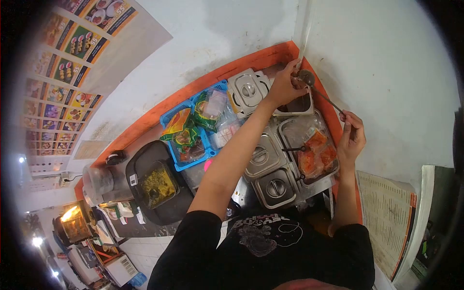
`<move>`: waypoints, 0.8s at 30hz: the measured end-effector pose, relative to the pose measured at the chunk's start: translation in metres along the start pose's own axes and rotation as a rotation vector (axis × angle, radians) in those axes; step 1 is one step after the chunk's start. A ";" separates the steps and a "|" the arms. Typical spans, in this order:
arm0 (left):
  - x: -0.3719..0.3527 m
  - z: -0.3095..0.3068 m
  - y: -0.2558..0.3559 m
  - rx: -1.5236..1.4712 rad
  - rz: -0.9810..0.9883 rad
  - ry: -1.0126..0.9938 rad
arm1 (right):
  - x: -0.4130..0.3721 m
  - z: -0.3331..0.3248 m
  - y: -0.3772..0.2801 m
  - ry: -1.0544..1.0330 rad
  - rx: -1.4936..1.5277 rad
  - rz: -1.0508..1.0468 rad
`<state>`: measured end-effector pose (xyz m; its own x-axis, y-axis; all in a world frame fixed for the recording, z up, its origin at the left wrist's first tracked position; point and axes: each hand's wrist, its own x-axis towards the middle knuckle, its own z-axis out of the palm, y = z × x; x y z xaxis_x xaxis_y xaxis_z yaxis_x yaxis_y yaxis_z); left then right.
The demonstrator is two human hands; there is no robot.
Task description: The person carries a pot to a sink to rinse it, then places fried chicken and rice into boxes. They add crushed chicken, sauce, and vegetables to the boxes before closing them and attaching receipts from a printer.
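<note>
My right hand (354, 131) pinches the handle end of a long metal ladle (329, 100). The ladle's round bowl (306, 76) is up by the wall corner, above an open metal container (300, 104) with dark contents. Beside the bowl is my left hand (286, 88), its fingers curled over the container; what they hold, if anything, is too small to make out. Below the container lies a metal tray (291, 129) with bags of orange-red food (316, 157) and dark-handled utensils in it.
Lidded metal containers (266, 157) stand left of the tray. Farther left are blue baskets (175, 162) with green and yellow packets (182, 130), then a black container (140, 169) of yellow-green food. Orange-edged walls bound the counter; a printed sheet (384, 217) hangs at the right.
</note>
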<state>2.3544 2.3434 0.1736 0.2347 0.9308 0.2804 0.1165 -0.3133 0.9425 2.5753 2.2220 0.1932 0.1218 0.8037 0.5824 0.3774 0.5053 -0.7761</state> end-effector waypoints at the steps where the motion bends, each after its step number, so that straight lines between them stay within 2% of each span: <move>1: -0.001 0.000 0.000 -0.023 0.006 0.000 | -0.001 0.003 0.002 0.031 0.083 0.032; 2: -0.001 0.000 -0.003 -0.023 0.004 -0.001 | -0.003 0.005 0.005 0.062 0.166 0.064; 9: -0.004 -0.004 -0.010 0.071 -0.034 -0.013 | -0.016 0.018 0.013 0.145 0.215 0.299; 11: -0.005 -0.005 -0.011 0.088 -0.042 -0.001 | -0.022 0.024 0.013 0.187 0.390 0.440; 12: -0.006 -0.006 -0.012 0.139 -0.045 0.006 | -0.024 0.028 0.012 0.185 0.391 0.438; 17: -0.015 -0.022 -0.030 0.244 0.040 0.023 | -0.032 0.043 0.022 0.381 0.578 0.557; 19: -0.025 -0.032 -0.018 0.270 -0.054 0.043 | -0.034 0.048 0.039 0.363 0.520 0.619; 21: -0.033 -0.044 -0.004 0.251 -0.039 0.036 | -0.037 0.051 0.066 0.355 0.466 0.672; 23: -0.045 -0.052 0.015 0.235 -0.030 0.032 | -0.042 0.053 0.093 0.033 0.195 0.584; 24: -0.051 -0.056 0.031 0.202 -0.004 0.019 | -0.039 0.054 0.082 0.029 0.204 0.574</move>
<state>2.2919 2.2966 0.1986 0.2154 0.9348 0.2824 0.3090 -0.3395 0.8884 2.5518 2.2495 0.0940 0.2796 0.9582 0.0613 0.0610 0.0461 -0.9971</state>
